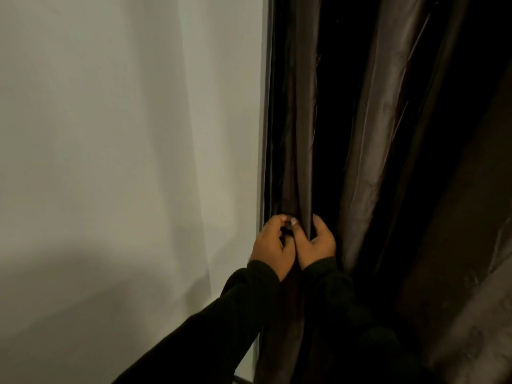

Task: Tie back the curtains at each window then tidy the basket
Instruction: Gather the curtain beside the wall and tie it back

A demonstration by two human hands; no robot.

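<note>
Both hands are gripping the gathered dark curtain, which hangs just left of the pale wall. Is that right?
Not quite. In the head view the dark curtain hangs to the right of the pale wall, not left of it. The rest holds: the left hand and right hand are both curled on the gathered curtain, side by side.

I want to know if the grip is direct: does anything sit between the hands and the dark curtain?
Nothing visible does. The left hand and right hand both grip the gathered dark curtain directly, beside the pale wall.
</note>
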